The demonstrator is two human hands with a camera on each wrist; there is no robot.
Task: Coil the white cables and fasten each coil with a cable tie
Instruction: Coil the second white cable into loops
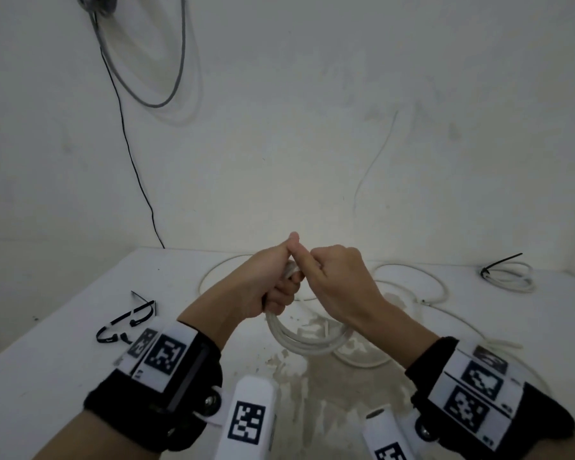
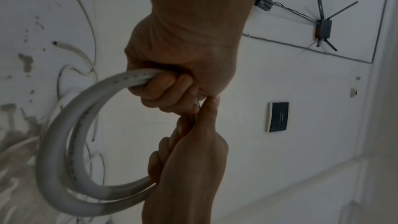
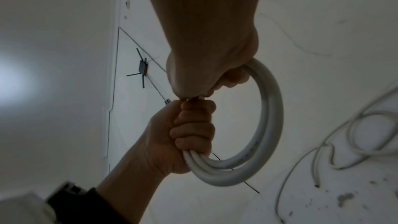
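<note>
White cable, wound into a coil (image 1: 304, 340) of several turns, hangs from my two fists above the table (image 1: 63, 343). My left hand (image 1: 263, 287) is clenched round the bundled strands at the top of the loop, thumb up. My right hand (image 1: 339, 283) meets it knuckle to knuckle, fingers curled round the same bundle just beside my left grip; the right wrist view shows the ring dropping away below both fists. Between the two thumbs a short bit of cable shows, and I cannot tell whether it is the loose end.

I judge the step to be finishing this coil: the turns are gathered, but I see no tie on it yet.

Black ties (image 1: 127, 322) lie on the table, well to the left of my left grip and nearer to me. A finished coil (image 1: 508, 277) with a black tie round it lies far off to the right of my right grip. More loose cable (image 1: 412, 283) lies on the table under and beyond my hands.

Next, I judge, one hand must keep the turns clamped together while the other lets go and fetches a tie. The coil looks springy, so a slack grip could let it open.
</note>
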